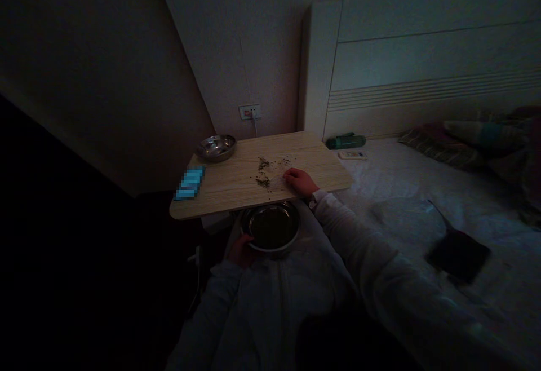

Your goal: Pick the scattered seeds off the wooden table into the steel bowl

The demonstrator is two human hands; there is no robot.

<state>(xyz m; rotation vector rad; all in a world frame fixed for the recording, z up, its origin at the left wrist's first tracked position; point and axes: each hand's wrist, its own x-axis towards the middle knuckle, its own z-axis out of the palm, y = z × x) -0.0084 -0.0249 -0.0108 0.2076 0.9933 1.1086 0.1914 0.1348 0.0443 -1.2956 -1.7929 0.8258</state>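
Left hand (243, 250) at near-left rim of lap bowl (275, 248), thumb on rim, can't tell grip. Bowl sits below table (228, 190)'s near edge. Right hand (300, 182) at table's right, fingertips bunched beside dark bits (262, 181); can't tell if pinching any.

No text, label, brand, number or sign can be read. The blue pixelated patch (190, 183) at the left end of the worktop (220, 188) is too coarse to make out. Any marks on the pale remote control (353, 155) on the bed (380, 176), at right, or on the green bottle (345, 141) just beyond its far side, are too small and dim to tell.
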